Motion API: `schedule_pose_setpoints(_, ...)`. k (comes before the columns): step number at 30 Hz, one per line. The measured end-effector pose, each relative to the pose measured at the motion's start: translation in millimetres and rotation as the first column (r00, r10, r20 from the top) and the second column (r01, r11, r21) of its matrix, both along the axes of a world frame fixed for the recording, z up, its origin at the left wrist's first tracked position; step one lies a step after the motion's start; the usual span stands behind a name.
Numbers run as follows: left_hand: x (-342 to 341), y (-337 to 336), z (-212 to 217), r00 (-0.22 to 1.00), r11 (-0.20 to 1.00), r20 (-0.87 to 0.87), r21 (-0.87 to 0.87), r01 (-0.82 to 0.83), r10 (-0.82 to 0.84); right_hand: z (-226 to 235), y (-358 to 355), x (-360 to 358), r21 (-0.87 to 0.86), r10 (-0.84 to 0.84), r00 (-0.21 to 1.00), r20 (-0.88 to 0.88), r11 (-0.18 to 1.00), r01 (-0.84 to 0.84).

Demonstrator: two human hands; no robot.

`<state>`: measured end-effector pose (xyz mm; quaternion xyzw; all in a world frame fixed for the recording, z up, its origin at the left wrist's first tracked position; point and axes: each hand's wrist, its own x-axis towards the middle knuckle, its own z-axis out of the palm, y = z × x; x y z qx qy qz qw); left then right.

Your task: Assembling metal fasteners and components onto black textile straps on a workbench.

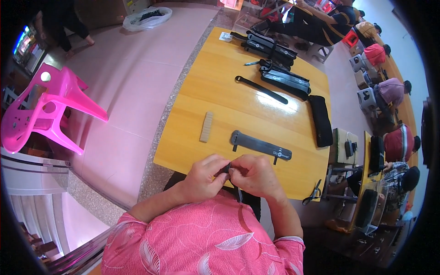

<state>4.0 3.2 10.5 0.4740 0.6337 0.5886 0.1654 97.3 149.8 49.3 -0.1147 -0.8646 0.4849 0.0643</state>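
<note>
Close to my chest, at the table's near edge, my left hand (205, 177) and my right hand (255, 176) meet with fingers pinched together. Between them they grip a narrow dark strap (239, 194), whose loose end hangs below my right hand. Fingers cover most of it, so its full shape is hidden. Just beyond my hands a dark grey padded strip (261, 145) lies flat, with short black tabs sticking out from its near side. A beige ridged strip (206, 127) lies to its left.
The yellow table (183, 133) also bears a long black strap (261, 90), bundled black strips (284, 80), a black flat piece (320, 120) and scissors (314, 192). A pink plastic chair (59, 101) stands at left. Several people sit working along the right.
</note>
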Motion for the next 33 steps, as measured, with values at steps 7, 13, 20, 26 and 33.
schedule_pose_setpoints(7,3.7,0.2,-3.7,0.989,0.999,-0.143,-0.015,-0.044,0.041,-6.7,1.3,-0.7,0.015,-0.030,0.999,0.040,0.999,0.030)
schedule_pose_setpoints(13,9.7,3.3,-3.5,0.999,1.000,0.047,-0.029,0.003,-0.001,0.7,13.9,7.6,-0.136,0.030,0.992,0.121,0.991,-0.014)
schedule_pose_setpoints(20,8.2,7.0,1.3,0.992,0.997,0.113,-0.047,0.055,-0.049,-4.0,27.2,12.4,-0.282,0.130,0.975,0.178,0.956,-0.076)
schedule_pose_setpoints(26,5.8,6.4,-1.9,0.997,0.996,0.018,-0.038,0.076,-0.075,-1.2,25.1,10.4,-0.295,0.107,0.968,0.225,0.955,-0.037)
schedule_pose_setpoints(33,5.9,7.5,-1.9,0.999,0.999,-0.027,-0.039,0.026,-0.027,3.0,11.6,7.2,-0.089,0.042,0.989,0.145,0.996,-0.029)
